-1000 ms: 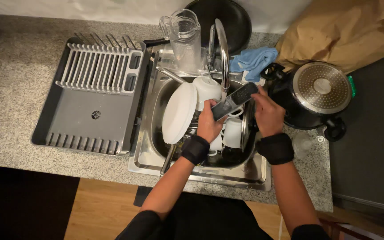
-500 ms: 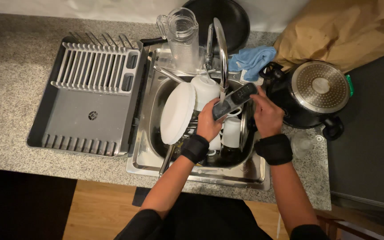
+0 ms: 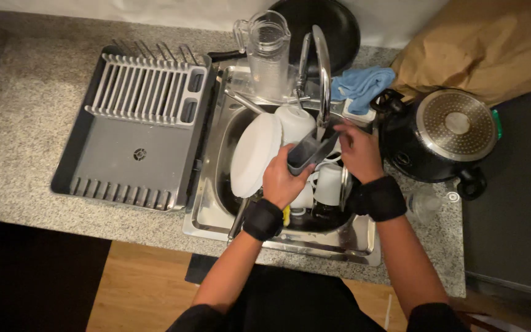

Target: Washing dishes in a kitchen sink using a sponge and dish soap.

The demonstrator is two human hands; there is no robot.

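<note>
My left hand (image 3: 284,179) and my right hand (image 3: 356,152) both grip a dark grey rectangular container (image 3: 310,152), held tilted over the steel sink (image 3: 213,203) right below the chrome tap (image 3: 322,74). Both wrists wear black bands. Under the hands the sink is full of dishes: a large white plate (image 3: 254,155) leaning on edge, a white bowl (image 3: 295,123) and white cups (image 3: 327,183).
A grey dish rack (image 3: 131,132) stands left of the sink on the speckled counter. Behind the sink are a clear jug (image 3: 267,46), a black frying pan (image 3: 333,24) and a blue cloth (image 3: 364,83). A black pot (image 3: 447,135) lies upturned at right, a brown paper bag (image 3: 487,43) beyond it.
Both hands have brought the grey container slightly lower and nearer the tap. The dishes in the sink have stayed put.
</note>
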